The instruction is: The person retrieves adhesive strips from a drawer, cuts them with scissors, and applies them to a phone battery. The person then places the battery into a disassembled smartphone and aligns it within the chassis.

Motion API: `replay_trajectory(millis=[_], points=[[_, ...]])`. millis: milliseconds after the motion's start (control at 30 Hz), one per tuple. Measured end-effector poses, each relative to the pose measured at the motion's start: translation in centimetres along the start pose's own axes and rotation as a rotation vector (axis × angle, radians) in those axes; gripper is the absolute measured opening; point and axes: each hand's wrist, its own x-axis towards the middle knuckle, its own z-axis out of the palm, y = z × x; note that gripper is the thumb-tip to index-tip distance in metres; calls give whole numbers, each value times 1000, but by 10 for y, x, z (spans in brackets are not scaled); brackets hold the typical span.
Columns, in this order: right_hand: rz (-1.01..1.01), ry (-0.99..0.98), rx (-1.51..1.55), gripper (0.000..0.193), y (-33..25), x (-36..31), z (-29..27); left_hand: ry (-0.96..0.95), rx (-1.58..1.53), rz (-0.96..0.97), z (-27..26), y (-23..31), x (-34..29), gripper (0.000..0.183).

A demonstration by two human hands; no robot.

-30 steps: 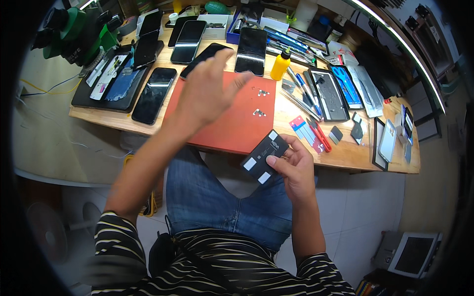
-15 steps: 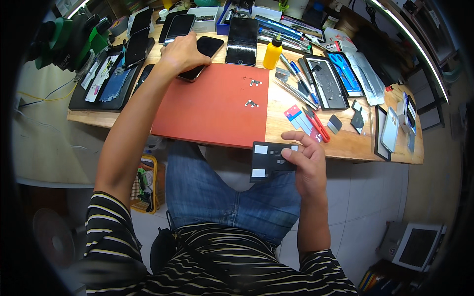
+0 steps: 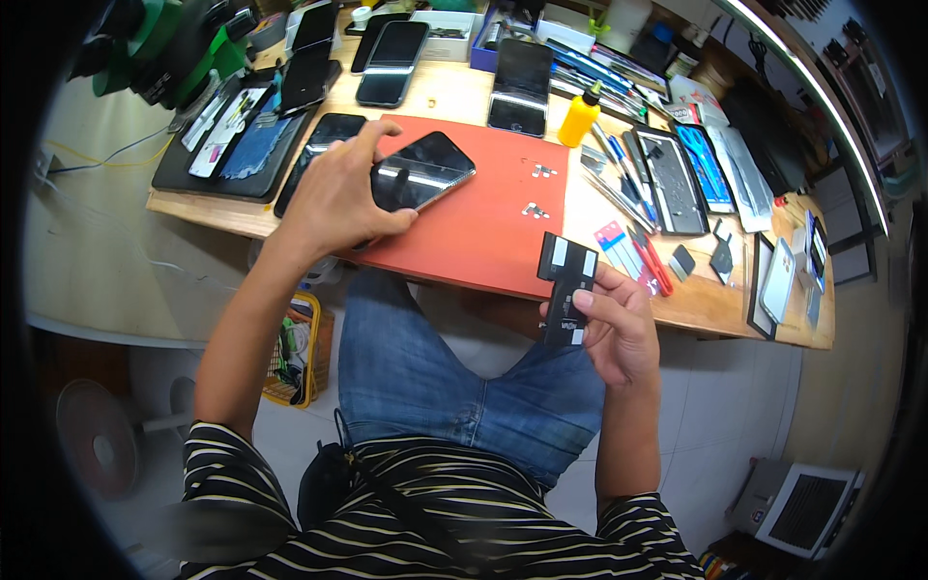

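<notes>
A black smartphone (image 3: 425, 172) with a glossy screen lies tilted over the left part of an orange-red mat (image 3: 483, 253). My left hand (image 3: 340, 198) grips its left end, thumb on the near edge and fingers on the far side. Whether the phone rests on the mat, I cannot tell. In my right hand (image 3: 619, 324) is a flat black L-shaped phone battery (image 3: 561, 288) with white patches, pinched between thumb and fingers in front of the bench edge. Small metal brackets (image 3: 536, 210) lie in two groups on the mat's right side.
Another dark phone (image 3: 324, 145) lies left of the mat, and more phones (image 3: 394, 66) stand behind it. A yellow bottle (image 3: 580, 118), pens, red-handled snips (image 3: 653, 263) and an open black phone frame (image 3: 667, 179) are to the right. A green microscope (image 3: 164, 48) rises at far left.
My left hand has brought the smartphone from the mat's far left corner nearer to me, over the mat. The battery in my right hand has been turned round. The whole view has shifted slightly.
</notes>
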Motion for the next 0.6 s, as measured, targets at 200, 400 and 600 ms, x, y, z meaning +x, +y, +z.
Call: replay_trajectory(millis=[200,400,600], points=[[-9,23,-50,42,-2,9,17,-118,-64,-18,-13,-8,-20,95],[-30,-6,-51,42,-3,19,21,-212,-100,-62,-24,-6,-28,97],[2,25,-73,38,-6,33,33,-167,-72,45,-22,-9,-33,95]])
